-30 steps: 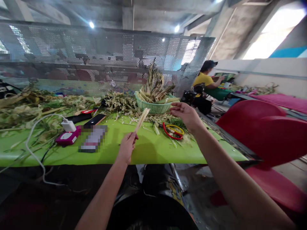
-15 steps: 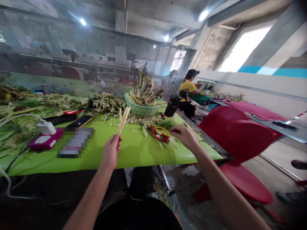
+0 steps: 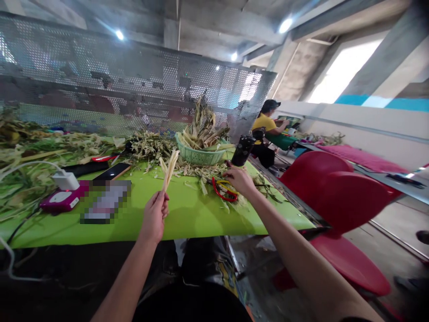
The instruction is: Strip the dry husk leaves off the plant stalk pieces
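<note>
My left hand (image 3: 155, 213) is closed around a small bunch of pale dried corn husk strips (image 3: 170, 171), held upright above the green table (image 3: 187, 219). To its right, my right hand (image 3: 240, 180) reaches over the scraps beside a red-and-yellow curved-handled tool (image 3: 221, 193), perhaps scissors. Its fingers are bent and close together, and their tips are partly hidden, so what they pinch does not show. Loose husk scraps (image 3: 204, 187) lie around the tool. Just beyond that hand stands a black cup (image 3: 242, 151).
A green basket (image 3: 197, 155) of dried husks stands at the back, beside a husk heap (image 3: 150, 145). Phones (image 3: 117, 171) and a purple power block (image 3: 62, 199) with cables lie left. Red chairs (image 3: 351, 192) stand right; a person in yellow (image 3: 264, 123) sits beyond.
My right hand has moved left and away from me, over the scraps behind the red-and-yellow tool. My left hand keeps the husk strips in nearly the same place.
</note>
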Demonstrator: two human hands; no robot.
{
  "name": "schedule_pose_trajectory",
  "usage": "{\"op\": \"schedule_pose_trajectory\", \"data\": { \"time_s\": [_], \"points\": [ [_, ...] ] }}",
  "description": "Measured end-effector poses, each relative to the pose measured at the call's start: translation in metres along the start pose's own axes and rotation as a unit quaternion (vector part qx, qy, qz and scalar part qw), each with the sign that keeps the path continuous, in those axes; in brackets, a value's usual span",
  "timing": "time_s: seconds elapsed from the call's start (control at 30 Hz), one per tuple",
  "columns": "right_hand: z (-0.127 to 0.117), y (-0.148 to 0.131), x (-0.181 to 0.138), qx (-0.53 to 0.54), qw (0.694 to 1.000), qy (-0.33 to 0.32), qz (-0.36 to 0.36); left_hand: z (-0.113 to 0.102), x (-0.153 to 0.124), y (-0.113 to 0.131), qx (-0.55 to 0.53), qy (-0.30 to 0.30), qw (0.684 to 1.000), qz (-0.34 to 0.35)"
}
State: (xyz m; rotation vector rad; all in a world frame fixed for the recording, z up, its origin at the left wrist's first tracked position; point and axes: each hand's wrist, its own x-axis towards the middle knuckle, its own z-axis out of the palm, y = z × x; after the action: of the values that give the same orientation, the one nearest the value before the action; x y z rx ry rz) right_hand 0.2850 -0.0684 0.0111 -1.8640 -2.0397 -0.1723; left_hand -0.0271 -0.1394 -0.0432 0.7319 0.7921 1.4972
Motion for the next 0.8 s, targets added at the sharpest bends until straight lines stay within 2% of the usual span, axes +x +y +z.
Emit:
{"op": "schedule_pose_trajectory", "data": {
  "time_s": [0.2,0.33,0.43,0.53,0.67,0.8],
  "points": [
    [0.008,-0.007,0.019,0.002,0.999,-0.037,-0.001,-0.003,0.001,-0.002,-0.013,-0.012,1.000,0.000],
    [-0.003,-0.005,0.023,0.056,0.998,-0.026,0.016,-0.004,0.003,-0.004,-0.019,-0.016,1.000,-0.007],
    [-0.016,-0.003,0.024,0.134,0.990,-0.017,0.031,-0.004,0.004,-0.004,-0.021,-0.016,1.000,-0.008],
    [-0.030,-0.003,0.023,0.240,0.969,-0.019,0.054,-0.004,0.004,-0.004,-0.029,-0.010,1.000,-0.007],
    [-0.048,-0.009,0.019,0.374,0.924,-0.016,0.081,-0.003,0.004,-0.003,-0.032,-0.002,0.999,-0.007],
    [-0.061,-0.022,0.013,0.443,0.892,-0.022,0.084,-0.002,0.004,-0.002,-0.031,-0.001,0.999,-0.009]
  ]
}}
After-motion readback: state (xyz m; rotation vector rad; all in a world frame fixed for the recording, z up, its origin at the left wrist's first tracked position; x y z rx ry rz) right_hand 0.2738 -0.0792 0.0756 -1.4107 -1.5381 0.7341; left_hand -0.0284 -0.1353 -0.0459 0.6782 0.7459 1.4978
